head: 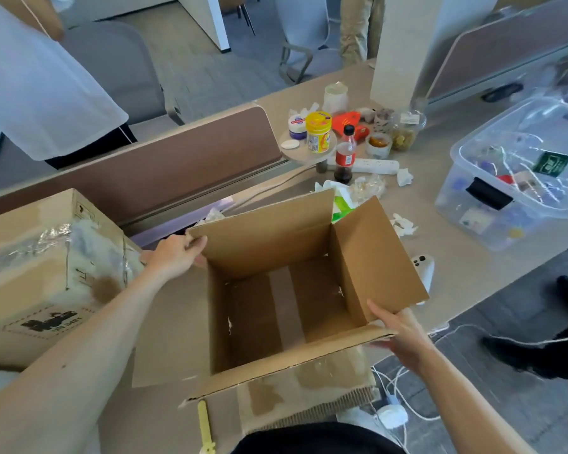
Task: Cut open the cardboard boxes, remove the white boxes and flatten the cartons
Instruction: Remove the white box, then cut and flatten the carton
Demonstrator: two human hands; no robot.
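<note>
Far left of frame, taped carton [30, 273] sits on the worktop [450, 247], top covered w/ crinkled clear plastic, black print on its near side. Upper left, a person in a white shirt [30, 77] stands behind the brown divider [177, 165]. Moving in: left grip [174, 253] is clamped on the open carton [269, 244], fingers curled over the left corner of the far flap. Carton's at frame centre, near edge of the worktop, all flaps up or out, its floor bare cardboard w/ a pale tape strip down the middle. Bottom centre, a thin yellow tool [205, 427] lies just beside the carton's near flap. Behind the carton, upper centre: yellow tub [318, 131], cola bottle [345, 155] upright, white power strip [374, 165], a green packet [341, 204] peeking over the far flap. Right grip [397, 335] pinches the carton's near-right corner, thumb on the inside of the right flap, fingers tucked under, can't see them. Just right of that flap, a small white device [423, 267], partly hidden. Far right, clear plastic bin [473, 152] w/ mixed bits inside, well apart from the carton.
</note>
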